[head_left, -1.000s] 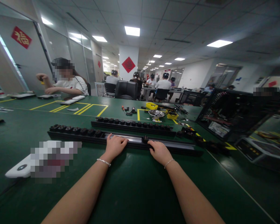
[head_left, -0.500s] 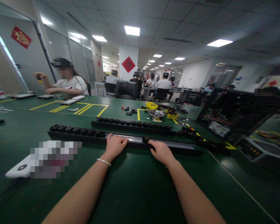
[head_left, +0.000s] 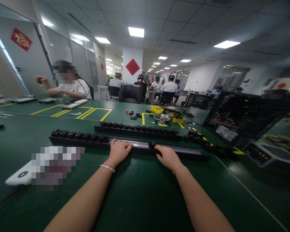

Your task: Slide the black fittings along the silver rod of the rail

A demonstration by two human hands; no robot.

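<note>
A long black power strip housing (head_left: 193, 155) lies crosswise in front of me, its channel showing a shiny metallic strip. Black socket modules (head_left: 79, 135) sit in a row along its left part. My left hand (head_left: 119, 151) grips the housing just left of its middle, fingers over the far side and thumb on the near edge. Farther right, a single socket module (head_left: 152, 144) stands in the channel, with my right hand (head_left: 168, 157) closed at its right side. The fingertips of that hand are partly hidden. Behind lies a second strip (head_left: 139, 130) filled with modules.
A white phone-like device (head_left: 19, 174) with a cable lies at left. Farther back are a metal bowl (head_left: 161, 117), yellow bins (head_left: 157, 110) and small tools. An open computer case (head_left: 232, 117) and a metal box (head_left: 270, 158) stand right. A person (head_left: 72, 87) sits across the table.
My right hand and the single socket module have shifted slightly right along the channel. My left hand stays on the housing.
</note>
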